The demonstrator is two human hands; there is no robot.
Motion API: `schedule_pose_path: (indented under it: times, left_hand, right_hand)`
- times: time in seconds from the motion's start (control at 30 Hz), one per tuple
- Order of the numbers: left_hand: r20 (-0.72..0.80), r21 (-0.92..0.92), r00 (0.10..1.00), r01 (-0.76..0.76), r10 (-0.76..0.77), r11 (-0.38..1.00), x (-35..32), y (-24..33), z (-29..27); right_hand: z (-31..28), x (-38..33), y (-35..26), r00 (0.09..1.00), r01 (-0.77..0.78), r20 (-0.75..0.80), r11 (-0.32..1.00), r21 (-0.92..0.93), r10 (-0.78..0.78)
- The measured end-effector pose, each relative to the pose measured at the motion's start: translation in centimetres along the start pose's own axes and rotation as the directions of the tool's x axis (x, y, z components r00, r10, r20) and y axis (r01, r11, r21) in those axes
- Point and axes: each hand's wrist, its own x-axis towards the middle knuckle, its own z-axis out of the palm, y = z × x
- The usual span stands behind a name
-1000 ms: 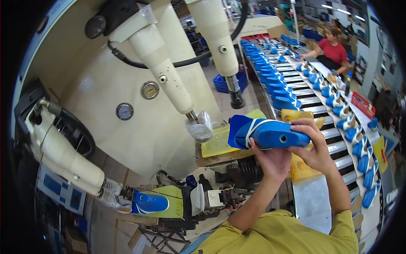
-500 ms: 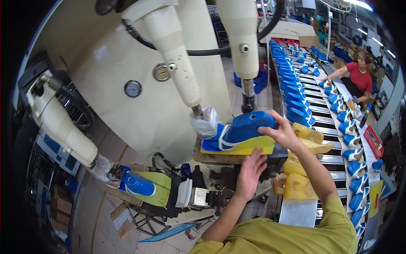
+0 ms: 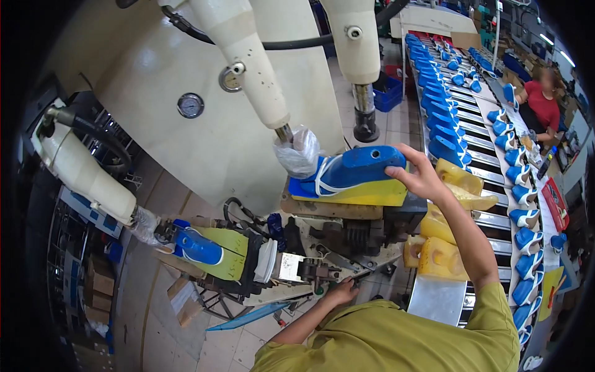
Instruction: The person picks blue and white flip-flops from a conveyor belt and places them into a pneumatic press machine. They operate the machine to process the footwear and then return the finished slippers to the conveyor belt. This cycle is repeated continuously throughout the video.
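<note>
Left hand [image 3: 339,291] fingers partly hidden

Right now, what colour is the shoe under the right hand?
Blue shoe on a yellow sole, white laces; seen in head view.

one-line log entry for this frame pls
right hand: on heel of blue shoe seated on yellow press block | left hand: at machine control below, contact unclear

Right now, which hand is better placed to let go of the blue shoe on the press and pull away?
The right hand: it rests on the heel of the blue shoe. The left hand is low, at the machine's front.
</note>
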Motion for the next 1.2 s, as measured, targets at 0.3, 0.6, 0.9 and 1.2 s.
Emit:
schedule_pose_path:
  times: [0.3, 0.6, 0.9, 1.2]
  left_hand:
    - [-0.086, 0.16, 0.993, 0.095, -0.082, 0.983, -2.3, -4.0, 3.3]
    - [-0.286, 0.198, 0.958, 0.025, 0.034, 0.98, -3.9, -6.9, 6.4]
    - [-0.039, 0.107, 0.995, -0.084, 0.089, 0.991, -3.9, 0.3, 0.7]
    - [0.512, -0.365, 0.818, -0.068, 0.261, 0.928, 3.7, 5.3, 1.9]
  right_hand:
    - [0.4, -0.2, 4.0, 0.996, -0.084, -0.04, 0.992, -0.096, 0.08]
    - [1.4, -1.0, 3.0, 0.979, -0.144, -0.149, 0.989, -0.014, 0.14]
    - [0.1, 0.6, 0.5, 0.966, -0.244, -0.098, 0.969, -0.021, 0.241]
    - [4.1, -6.0, 2.0, 0.575, -0.23, -0.801, 0.972, 0.04, 0.168]
